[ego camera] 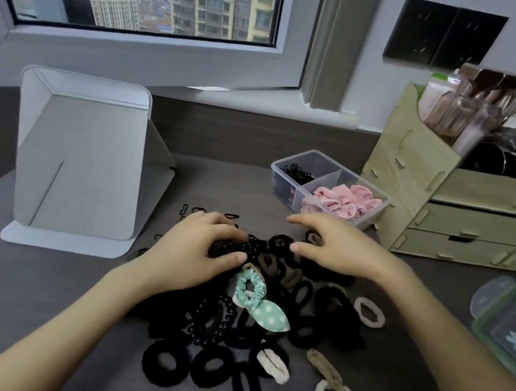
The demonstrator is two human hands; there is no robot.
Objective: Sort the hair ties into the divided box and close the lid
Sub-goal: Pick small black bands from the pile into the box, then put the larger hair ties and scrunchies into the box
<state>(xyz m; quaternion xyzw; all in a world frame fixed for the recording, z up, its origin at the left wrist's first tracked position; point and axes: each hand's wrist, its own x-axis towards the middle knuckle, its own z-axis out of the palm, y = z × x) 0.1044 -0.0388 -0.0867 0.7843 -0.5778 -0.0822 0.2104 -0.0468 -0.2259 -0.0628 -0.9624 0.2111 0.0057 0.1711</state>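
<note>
Grey desk top (40,291) under a window carries your whole job: a loose pile of hair ties (251,335) sprawls in front of you, mostly black rings with a few cream ones and a mint polka-dot scrunchie (253,296) in the middle. Behind the pile, to the right, sits the clear divided box (288,183), open, with thin black elastics (295,172) in its far compartment and pink scrunchies (344,200) in the near one. What looks like its lid (509,320) lies at the right edge of the desk, though the view there is too soft to be sure.

Your left hand (196,253) is curled over a dark beaded tie (236,246) at the top of the pile, fingers bent around it and thumb closing underneath. Your right hand (338,248) hovers just beside it, fingers loosely spread, holding nothing.

You are mid-sort, with most of the pile yet to go. Next, lift that dark tie clear of its neighbours without dragging them along, then decide which compartment suits it. The black side seems the likelier home.
</note>
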